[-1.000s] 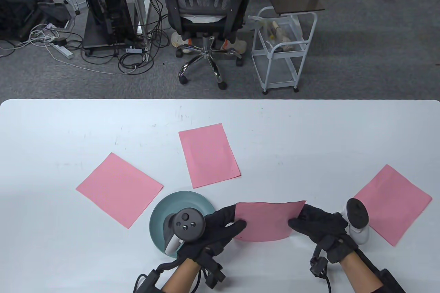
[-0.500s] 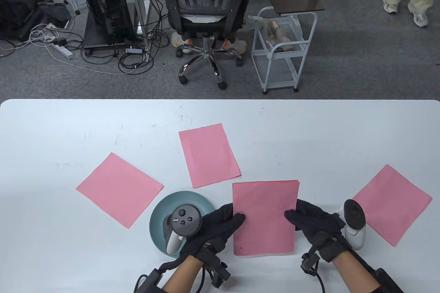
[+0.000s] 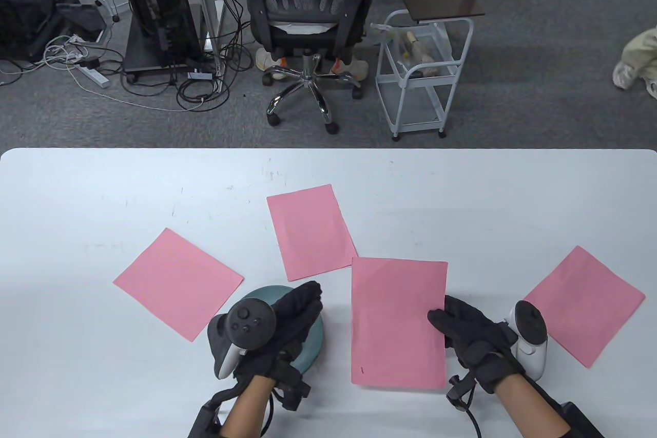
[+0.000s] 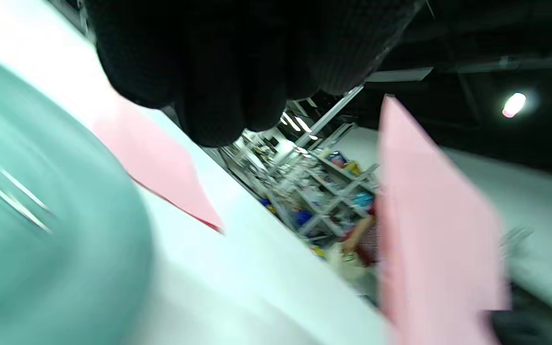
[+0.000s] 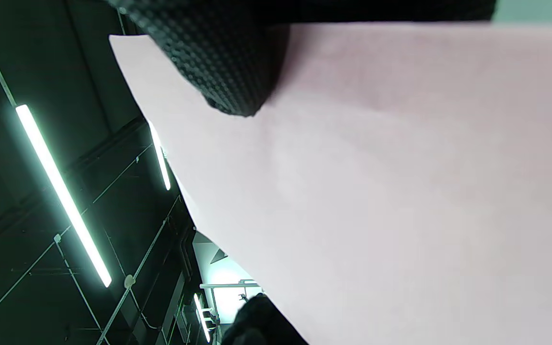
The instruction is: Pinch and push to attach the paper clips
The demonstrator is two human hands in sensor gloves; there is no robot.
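**Clerk:** Item one, the held pink sheet [image 3: 398, 322]. Where does it stand?

**Keeper:** Near the front of the white table [image 3: 77, 191], between the two hands. The right hand [image 3: 469, 335] pinches its right edge, thumb laid on the upper face. In the right wrist view a fingertip [image 5: 230, 72] presses on the paper, which fills most of that picture. Whether it lies flat or is lifted cannot be read from above; the left wrist view shows it raised off the table top.

**Clerk:** Item two, the left hand.

**Keeper:** The left hand [image 3: 287, 325] is over the teal plate [image 3: 313, 343], apart from the sheet, fingers straight and pressed together, pointing up and to the right. It grips nothing that can be seen.

**Clerk:** Paper clips?

**Keeper:** Thin pale streaks [image 4: 19, 203] lie in the plate in the left wrist view (blurred; likely the clips, not certain).

**Clerk:** Remaining stock.

**Keeper:** Three more pink sheets flat on the table: the left sheet [image 3: 177, 284], the middle sheet [image 3: 310, 230] just behind the plate with its near corner beside the held sheet's far left corner, and the right sheet [image 3: 585, 304] beside the right hand's tracker [image 3: 531, 338]. The left tracker [image 3: 241, 330] sits on the back of its hand.
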